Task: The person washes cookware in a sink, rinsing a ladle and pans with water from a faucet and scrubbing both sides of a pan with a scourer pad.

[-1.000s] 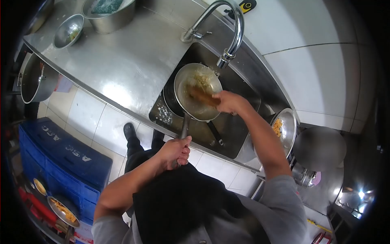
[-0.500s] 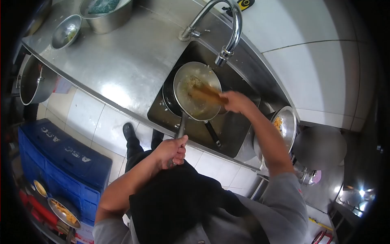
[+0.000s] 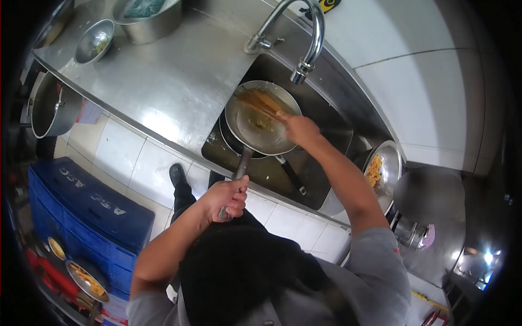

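My left hand (image 3: 227, 200) is wrapped round the long handle of a metal pan (image 3: 272, 142), which is over the sink (image 3: 321, 185). Inside the pan lies a little murky liquid with bits in it. My right hand (image 3: 300, 130) grips a brown brush-like tool (image 3: 261, 102), blurred by motion, its far end against the pan's upper left inside. Beneath the metal pan sits a dark pan, largely hidden, with a black handle (image 3: 292, 176) pointing down and to the right. The curved faucet (image 3: 317, 41) stands above the pan, and no water is seen running from it.
A small metal bowl (image 3: 94, 42) and a large pot (image 3: 148, 24) with a green scrubber stand on the steel counter (image 3: 157, 81). Right of the sink is a metal bowl (image 3: 389, 168) with orange food scraps. A blue crate (image 3: 89, 204) stands on the floor at left.
The brown tool has swept up and to the left inside the pan with my right hand. The pan and its handle have shifted slightly, and my left hand has kept its grip.
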`<state>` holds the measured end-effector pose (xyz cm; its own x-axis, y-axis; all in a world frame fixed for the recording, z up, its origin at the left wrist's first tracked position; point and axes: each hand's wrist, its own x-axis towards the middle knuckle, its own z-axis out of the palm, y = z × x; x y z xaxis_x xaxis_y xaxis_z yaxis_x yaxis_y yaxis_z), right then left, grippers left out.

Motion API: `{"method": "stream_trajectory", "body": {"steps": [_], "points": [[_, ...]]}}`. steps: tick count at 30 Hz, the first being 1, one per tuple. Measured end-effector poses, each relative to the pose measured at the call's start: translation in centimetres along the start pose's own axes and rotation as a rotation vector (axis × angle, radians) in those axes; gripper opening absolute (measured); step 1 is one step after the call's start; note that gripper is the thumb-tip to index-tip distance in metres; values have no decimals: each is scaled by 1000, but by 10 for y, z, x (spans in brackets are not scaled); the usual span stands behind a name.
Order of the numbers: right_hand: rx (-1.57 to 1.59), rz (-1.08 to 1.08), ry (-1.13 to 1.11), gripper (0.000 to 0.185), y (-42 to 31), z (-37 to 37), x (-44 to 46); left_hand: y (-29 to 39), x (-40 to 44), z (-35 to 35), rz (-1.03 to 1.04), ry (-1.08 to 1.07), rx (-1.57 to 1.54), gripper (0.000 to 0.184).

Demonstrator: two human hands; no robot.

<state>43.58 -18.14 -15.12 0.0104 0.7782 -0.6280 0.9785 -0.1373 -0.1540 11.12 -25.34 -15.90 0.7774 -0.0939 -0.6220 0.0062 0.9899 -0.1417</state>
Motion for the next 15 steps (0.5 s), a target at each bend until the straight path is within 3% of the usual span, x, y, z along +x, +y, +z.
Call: {"method": "stream_trajectory", "body": {"steps": [1, 5, 7, 8, 10, 12, 14, 15], "points": [[-152, 160, 46, 67, 3, 2, -1, 0, 0, -1, 9, 8, 5, 39], [-260, 213, -129, 69, -1, -17, -54, -10, 9, 0, 59, -1, -34, 37], [6, 303, -566, 70, -51, -57, -81, -12, 11, 1, 63, 18, 14, 38], [0, 300, -566, 70, -49, -52, -72, -12, 12, 2, 62, 42, 66, 38], [101, 7, -463, 73, -37, -36, -48, -16, 10, 14, 93, 114, 89, 39], [200, 37, -470, 72, -33, -43, -18, -16, 10, 18, 129, 185, 114, 40], [-181, 81, -12, 70, -4, -26, 12, -16, 10, 18, 124, 197, 126, 41], [-183, 80, -12, 70, 0, -26, 10, -18, 12, 16, 126, 196, 125, 41]]}}
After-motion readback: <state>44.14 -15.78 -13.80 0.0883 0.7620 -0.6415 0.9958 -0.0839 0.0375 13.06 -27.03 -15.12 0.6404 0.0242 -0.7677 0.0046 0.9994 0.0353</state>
